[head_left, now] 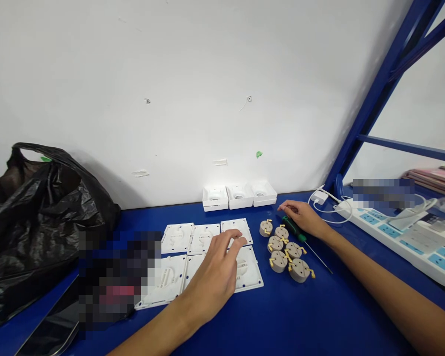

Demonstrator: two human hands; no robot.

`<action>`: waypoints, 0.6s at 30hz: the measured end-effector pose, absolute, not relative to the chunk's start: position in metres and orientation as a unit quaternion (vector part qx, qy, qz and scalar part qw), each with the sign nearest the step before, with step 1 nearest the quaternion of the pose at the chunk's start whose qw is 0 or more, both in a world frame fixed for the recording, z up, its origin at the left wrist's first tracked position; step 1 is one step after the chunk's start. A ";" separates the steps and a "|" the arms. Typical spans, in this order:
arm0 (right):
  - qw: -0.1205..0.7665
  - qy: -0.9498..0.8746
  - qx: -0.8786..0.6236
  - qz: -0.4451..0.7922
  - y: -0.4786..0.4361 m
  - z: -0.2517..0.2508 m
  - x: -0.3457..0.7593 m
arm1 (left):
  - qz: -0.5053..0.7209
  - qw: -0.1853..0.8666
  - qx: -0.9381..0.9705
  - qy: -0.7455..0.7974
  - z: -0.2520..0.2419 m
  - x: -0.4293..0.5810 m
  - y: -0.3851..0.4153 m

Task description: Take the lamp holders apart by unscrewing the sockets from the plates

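My left hand point(218, 264) is over the white square plates point(176, 238), fingers bent and slightly apart, with nothing visible between them. It covers part of the plates, which lie in two rows and have moulded marks and corner holes. My right hand point(300, 216) rests by the handle end of a green screwdriver point(291, 228), fingers loosely stretched; whether it touches the handle I cannot tell. Several round beige parts with yellow tabs point(278, 261) are grouped between the plates and the screwdriver, whose shaft points toward the lower right.
Three white open boxes point(240, 196) stand against the wall. A black plastic bag point(59, 198) and a dark phone-like object point(54, 321) lie at left. At right are a white power strip point(400, 242), white cables, a blue metal frame point(374, 99) and stacked papers point(433, 179).
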State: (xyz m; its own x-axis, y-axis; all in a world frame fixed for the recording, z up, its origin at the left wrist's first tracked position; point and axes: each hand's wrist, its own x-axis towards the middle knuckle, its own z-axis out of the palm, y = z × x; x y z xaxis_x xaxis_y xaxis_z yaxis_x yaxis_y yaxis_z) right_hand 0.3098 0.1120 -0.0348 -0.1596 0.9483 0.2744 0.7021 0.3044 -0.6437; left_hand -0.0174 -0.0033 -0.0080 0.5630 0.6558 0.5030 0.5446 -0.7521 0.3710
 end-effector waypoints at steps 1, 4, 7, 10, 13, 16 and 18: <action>0.333 -0.734 -0.562 0.185 0.113 -0.036 0.310 | 0.304 0.075 0.889 0.335 -0.008 -0.017 -0.004; 0.342 -0.721 -0.575 0.179 0.115 -0.040 0.308 | 0.252 0.035 0.915 0.313 -0.003 -0.012 -0.008; 0.346 -0.705 -0.594 0.174 0.116 -0.041 0.306 | 0.218 -0.006 0.940 0.263 0.004 -0.001 -0.017; 0.343 -0.693 -0.607 0.183 0.116 -0.041 0.306 | 0.188 -0.043 0.960 0.203 0.003 0.010 -0.028; 0.334 -0.696 -0.603 0.202 0.118 -0.040 0.307 | 0.176 -0.112 0.965 0.158 -0.002 0.019 -0.034; 0.329 -0.704 -0.593 0.210 0.119 -0.043 0.307 | 0.181 -0.196 0.957 0.116 -0.001 0.030 -0.034; 0.329 -0.710 -0.587 0.207 0.120 -0.045 0.306 | 0.185 -0.235 0.951 0.074 0.005 0.041 -0.029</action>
State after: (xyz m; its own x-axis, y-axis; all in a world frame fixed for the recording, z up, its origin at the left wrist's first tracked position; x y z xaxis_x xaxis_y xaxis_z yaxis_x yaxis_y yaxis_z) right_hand 0.3061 0.1195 -0.0449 -0.0945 0.9700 0.2239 0.6971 0.2250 -0.6808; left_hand 0.0406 -0.0294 0.0053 0.9205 0.0535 0.3871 0.2278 -0.8784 -0.4202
